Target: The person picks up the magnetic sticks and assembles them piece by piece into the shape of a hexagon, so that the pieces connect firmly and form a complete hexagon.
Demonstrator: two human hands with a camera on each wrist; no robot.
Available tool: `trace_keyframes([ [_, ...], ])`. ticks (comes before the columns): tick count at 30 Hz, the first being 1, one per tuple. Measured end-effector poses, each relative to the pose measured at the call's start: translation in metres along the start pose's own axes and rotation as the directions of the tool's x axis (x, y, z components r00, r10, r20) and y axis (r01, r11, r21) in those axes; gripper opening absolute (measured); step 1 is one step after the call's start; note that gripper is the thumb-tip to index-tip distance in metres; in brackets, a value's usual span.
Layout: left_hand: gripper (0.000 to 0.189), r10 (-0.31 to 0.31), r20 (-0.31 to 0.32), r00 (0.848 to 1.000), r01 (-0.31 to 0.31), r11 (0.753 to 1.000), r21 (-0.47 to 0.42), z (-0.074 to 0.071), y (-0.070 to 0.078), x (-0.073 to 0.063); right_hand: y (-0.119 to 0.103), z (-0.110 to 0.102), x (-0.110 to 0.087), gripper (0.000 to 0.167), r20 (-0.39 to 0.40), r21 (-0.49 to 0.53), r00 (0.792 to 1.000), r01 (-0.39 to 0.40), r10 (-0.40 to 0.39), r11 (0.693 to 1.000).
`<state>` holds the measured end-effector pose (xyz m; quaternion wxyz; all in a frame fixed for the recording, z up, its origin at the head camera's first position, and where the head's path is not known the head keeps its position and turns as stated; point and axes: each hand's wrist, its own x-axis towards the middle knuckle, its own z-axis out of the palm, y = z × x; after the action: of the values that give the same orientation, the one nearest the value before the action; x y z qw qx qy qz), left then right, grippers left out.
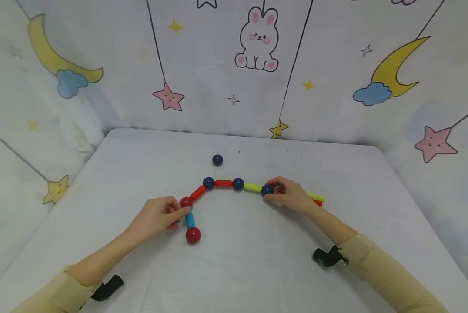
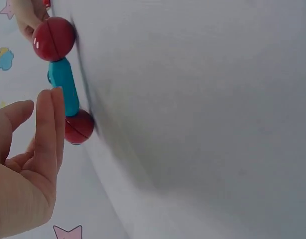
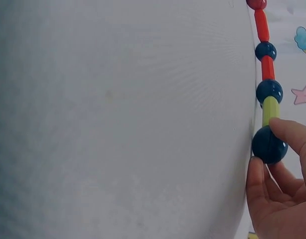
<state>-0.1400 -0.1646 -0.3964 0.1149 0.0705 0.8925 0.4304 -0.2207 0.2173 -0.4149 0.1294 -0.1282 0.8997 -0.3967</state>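
Note:
A chain of toy balls and rods curves across the table. Its near left end is a red ball [image 1: 193,235], joined by a blue rod [image 2: 66,87] to another red ball [image 1: 186,202]. Beside that rod is my left hand [image 1: 161,217], its fingers straight and its thumb held apart in the left wrist view. From there a red rod [image 1: 198,193], a dark blue ball [image 1: 208,182], a second red rod [image 1: 223,183], another dark blue ball [image 1: 238,184] and a yellow-green rod [image 1: 252,187] follow. My right hand [image 1: 290,194] pinches the dark blue end ball [image 3: 269,145] between thumb and fingers.
A loose dark blue ball [image 1: 217,160] lies behind the chain. Beyond my right hand, partly hidden by the wrist, lie a yellow-green rod [image 1: 316,197] and a red piece [image 1: 318,203]. A patterned cloth [image 1: 218,65] hangs behind the white table [image 1: 234,269].

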Motion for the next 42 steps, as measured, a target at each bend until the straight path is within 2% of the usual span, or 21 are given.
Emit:
trace_keyframes([
  [3, 0.017, 0.156, -0.019, 0.988, -0.155, 0.987, 0.036, 0.003, 0.013, 0.010, 0.000, -0.001, 0.000, 0.045, -0.002, -0.001, 1.000, -0.008, 0.008, 1.000],
  [5, 0.015, 0.274, 0.026, 0.961, -0.275, 0.961, 0.040, 0.011, 0.027, 0.020, 0.001, -0.001, 0.000, 0.045, -0.003, 0.001, 1.000, -0.007, 0.007, 1.000],
  [7, 0.017, 0.368, 0.084, 0.926, -0.373, 0.926, 0.061, 0.023, 0.043, 0.034, 0.002, -0.002, 0.000, 0.045, -0.004, 0.003, 1.000, -0.004, 0.004, 1.000],
  [10, 0.026, 0.436, 0.179, 0.882, -0.455, 0.886, 0.087, 0.043, 0.067, 0.059, 0.004, -0.001, 0.000, 0.046, 0.001, 0.009, 1.000, 0.006, -0.006, 1.000],
  [13, 0.038, 0.438, 0.260, 0.860, -0.490, 0.851, 0.187, 0.061, 0.089, 0.086, 0.005, 0.000, 0.000, 0.046, 0.003, 0.025, 1.000, 0.009, -0.009, 1.000],
  [16, 0.047, 0.401, 0.329, 0.855, -0.498, 0.812, 0.305, 0.075, 0.108, 0.110, 0.007, 0.001, -0.001, 0.046, 0.004, 0.043, 1.000, 0.011, -0.012, 0.999],
  [18, 0.049, 0.366, 0.360, 0.858, -0.490, 0.793, 0.362, 0.082, 0.115, 0.123, 0.007, 0.000, -0.002, 0.047, 0.009, 0.054, 1.000, 0.013, -0.013, 0.998],
  [20, 0.048, 0.336, 0.383, 0.861, -0.480, 0.785, 0.391, 0.087, 0.120, 0.134, 0.007, -0.001, -0.003, 0.047, 0.013, 0.062, 1.000, 0.013, -0.014, 0.998],
  [22, 0.043, 0.321, 0.409, 0.854, -0.483, 0.782, 0.395, 0.092, 0.121, 0.142, 0.007, -0.003, -0.004, 0.047, 0.012, 0.059, 1.000, 0.020, -0.021, 0.998],
  [27, 0.039, 0.327, 0.444, 0.834, -0.498, 0.793, 0.351, 0.103, 0.118, 0.155, 0.010, -0.024, -0.016, 0.038, -0.043, -0.001, 0.999, 0.022, -0.022, 1.000],
  [31, 0.041, 0.339, 0.432, 0.836, -0.489, 0.818, 0.304, 0.108, 0.112, 0.158, 0.022, -0.048, -0.029, 0.032, -0.109, -0.084, 0.993, 0.035, -0.044, 0.996],
  [34, 0.041, 0.339, 0.418, 0.842, -0.474, 0.837, 0.275, 0.110, 0.107, 0.159, 0.034, -0.064, -0.042, 0.031, -0.133, -0.135, 0.991, 0.014, -0.033, 0.991],
  [38, 0.042, 0.338, 0.406, 0.849, -0.459, 0.853, 0.250, 0.111, 0.104, 0.161, 0.047, -0.078, -0.056, 0.030, -0.116, -0.167, 0.993, -0.047, 0.028, 0.985],
  [42, 0.042, 0.336, 0.400, 0.852, -0.449, 0.863, 0.232, 0.110, 0.104, 0.161, 0.055, -0.082, -0.059, 0.030, -0.095, -0.175, 0.993, -0.092, 0.076, 0.980],
])
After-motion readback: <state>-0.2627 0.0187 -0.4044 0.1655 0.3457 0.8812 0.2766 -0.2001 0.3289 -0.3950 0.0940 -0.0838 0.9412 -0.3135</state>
